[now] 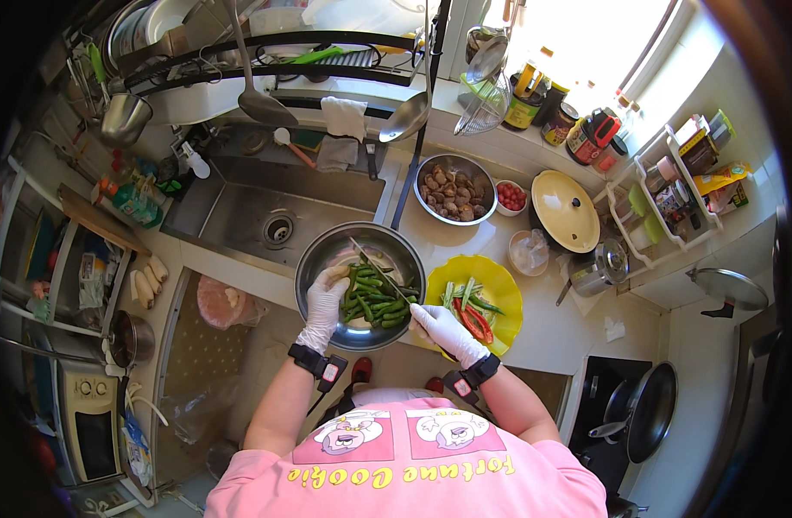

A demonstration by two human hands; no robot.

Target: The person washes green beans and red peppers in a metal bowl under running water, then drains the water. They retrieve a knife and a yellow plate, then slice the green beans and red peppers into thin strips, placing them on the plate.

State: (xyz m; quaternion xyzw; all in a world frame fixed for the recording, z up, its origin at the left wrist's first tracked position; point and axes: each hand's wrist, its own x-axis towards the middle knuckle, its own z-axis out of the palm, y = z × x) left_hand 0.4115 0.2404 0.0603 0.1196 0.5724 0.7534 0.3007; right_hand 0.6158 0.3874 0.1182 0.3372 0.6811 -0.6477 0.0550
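A steel bowl [308,259] of green peppers [373,298] is in front of me, partly over the sink's front edge. My left hand [324,303], in a white glove, reaches over its left rim and pinches a green pepper [352,280]. In my gloved right hand [446,329], at the right rim, is a knife [379,270]; the handle is mostly hidden by the fingers. Its narrow blade slants over the peppers toward the bowl's far side. Close to that hand, a yellow scalloped plate [506,285] bears split green peppers [466,294] and red pepper pieces [475,322].
Behind the bowl lies a steel sink [240,220]. A bowl of mushrooms [454,194], a small bowl of red fruit [511,197] and a lidded yellow pot [565,210] stand on the counter. A spatula [256,103] and ladle [409,120] hang overhead. A hob with a pan [651,411] is at right.
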